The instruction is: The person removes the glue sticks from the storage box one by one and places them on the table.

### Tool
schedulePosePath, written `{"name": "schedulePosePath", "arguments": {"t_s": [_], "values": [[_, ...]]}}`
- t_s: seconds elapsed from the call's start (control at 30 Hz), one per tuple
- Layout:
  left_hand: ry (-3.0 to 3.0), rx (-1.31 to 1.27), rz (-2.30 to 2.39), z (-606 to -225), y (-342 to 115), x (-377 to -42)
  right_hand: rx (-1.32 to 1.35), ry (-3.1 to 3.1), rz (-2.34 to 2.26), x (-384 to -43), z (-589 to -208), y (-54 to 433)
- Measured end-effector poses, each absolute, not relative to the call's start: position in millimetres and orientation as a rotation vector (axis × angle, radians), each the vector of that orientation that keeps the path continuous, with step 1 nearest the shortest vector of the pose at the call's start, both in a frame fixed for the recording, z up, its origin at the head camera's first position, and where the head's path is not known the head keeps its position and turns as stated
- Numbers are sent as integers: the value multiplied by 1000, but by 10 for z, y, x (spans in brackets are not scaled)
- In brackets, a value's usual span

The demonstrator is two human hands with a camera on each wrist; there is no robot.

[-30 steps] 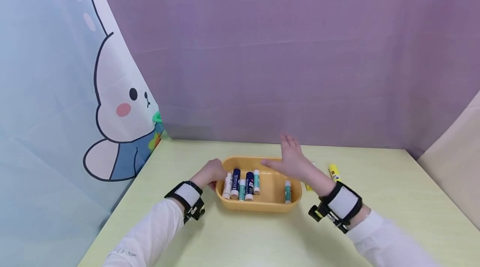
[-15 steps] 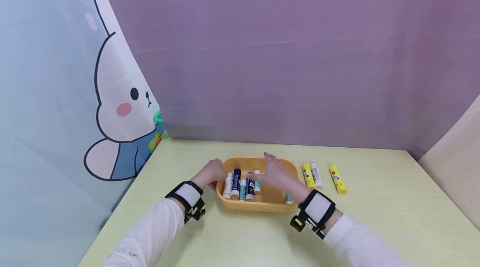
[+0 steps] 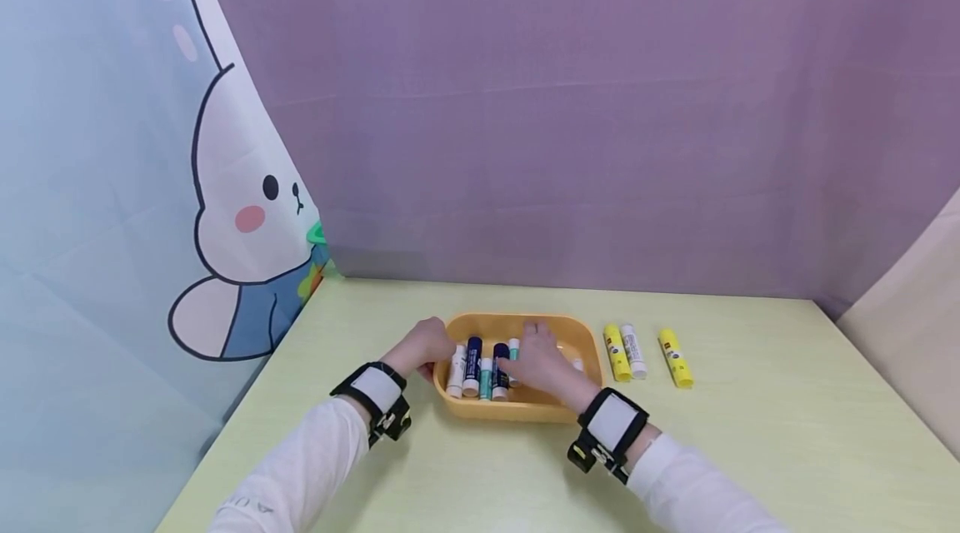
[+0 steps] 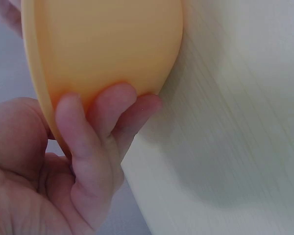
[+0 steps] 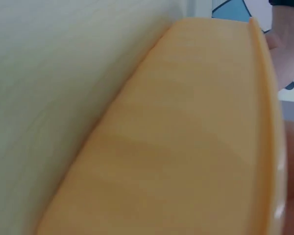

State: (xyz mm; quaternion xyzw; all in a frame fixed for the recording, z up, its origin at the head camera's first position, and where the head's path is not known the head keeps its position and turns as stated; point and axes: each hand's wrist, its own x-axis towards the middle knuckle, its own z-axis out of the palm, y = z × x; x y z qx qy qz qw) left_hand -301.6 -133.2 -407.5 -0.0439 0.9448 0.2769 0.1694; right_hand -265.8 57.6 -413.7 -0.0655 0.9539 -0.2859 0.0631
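Note:
An orange plastic tray holds several glue sticks side by side in its left half. They are a white one, two navy ones, one of them nearer the left, and teal ones, including a short one. My left hand grips the tray's left end, fingers on the outer wall and thumb at the rim. My right hand hovers low inside the tray, thumb and fingers spread apart over the right-hand sticks. Its fingertips are partly hidden, as is another stick behind the wrist.
Right of the tray, a yellow glue stick lies beside a white one. Farther right lies another yellow glue stick. A purple cloth hangs behind the pale table.
My right hand has moved left and down from above the tray's right side into the tray, uncovering the sticks on the table. My left hand has kept its grip on the tray.

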Motion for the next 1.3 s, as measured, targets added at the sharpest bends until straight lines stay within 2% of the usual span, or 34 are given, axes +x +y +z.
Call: {"name": "schedulePosePath", "arguments": {"t_s": [0.4,1.3], "values": [[2686,-125,783,-4077,-1325,-3019,-197,2828,-857,-2724,-4305,572],[2687,-145,744,-4103,-1315,-3060,-115,2639,-1010,-2866,-4403,557]]}}
